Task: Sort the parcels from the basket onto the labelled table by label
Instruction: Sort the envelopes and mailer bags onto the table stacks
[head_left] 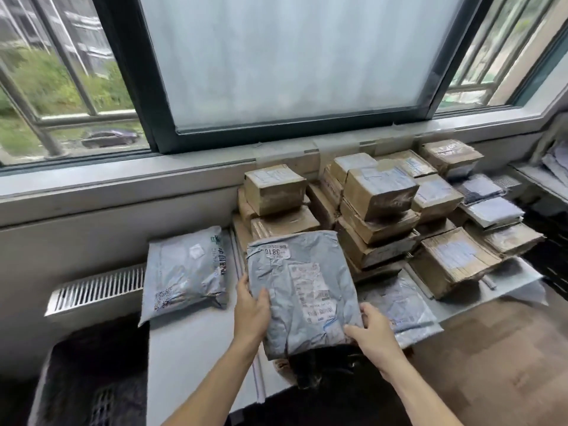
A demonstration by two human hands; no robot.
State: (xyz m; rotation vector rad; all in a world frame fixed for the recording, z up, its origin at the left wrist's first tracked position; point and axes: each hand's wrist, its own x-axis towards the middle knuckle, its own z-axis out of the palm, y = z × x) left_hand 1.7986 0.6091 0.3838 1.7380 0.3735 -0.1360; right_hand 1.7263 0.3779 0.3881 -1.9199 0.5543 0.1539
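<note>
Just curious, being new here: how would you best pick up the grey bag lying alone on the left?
Probably pinch its near short edge, coming from the front: the grey bag lies flat and limp, with the wall close behind and boxes to its right.

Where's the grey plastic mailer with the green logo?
Head view, left: the grey plastic mailer lies on the grey table, left of the held crumpled grey parcel.

A frosted window pane [292, 56] is glowing pale above the grey sill [123, 176]. Outside, a dark car [109, 138] is sitting beyond the bars [26, 107], with greenery [46, 78] showing behind. A slatted vent grille [98, 292] is lying under the sill, and wooden floor [498, 364] is showing at right.
</note>
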